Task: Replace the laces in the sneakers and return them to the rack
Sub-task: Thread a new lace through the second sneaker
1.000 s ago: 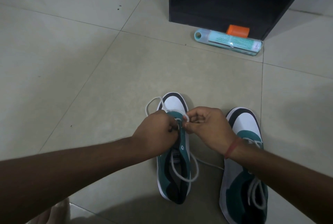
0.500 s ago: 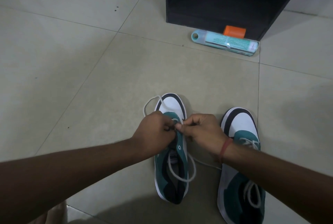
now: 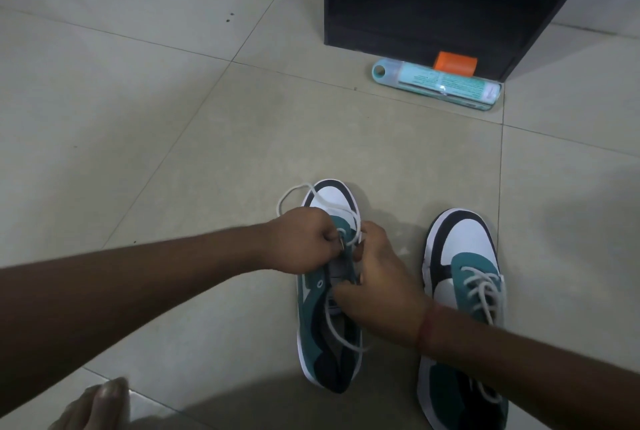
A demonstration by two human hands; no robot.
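Observation:
Two teal, white and black sneakers stand side by side on the tiled floor. Over the left sneaker (image 3: 313, 322) my left hand (image 3: 301, 244) pinches the white lace (image 3: 294, 192) at the front eyelets, near its metal-looking tip. My right hand (image 3: 381, 287) holds the shoe's right side around the tongue, fingers curled over the eyelet row. A loop of lace lies past the toe, another across the shoe's opening. The right sneaker (image 3: 464, 249) is laced and stands untouched. The dark rack (image 3: 433, 7) stands open at the back.
A light-blue flat packet (image 3: 440, 83) lies on the floor against the rack's front, with a small orange block (image 3: 455, 62) behind it. My bare toes (image 3: 100, 402) show at the bottom left. Pale tiles (image 3: 138, 100) spread to the left.
My right hand has slid back from the front eyelets toward the tongue and now grips the shoe's side. My left hand stays pinching the lace at the front.

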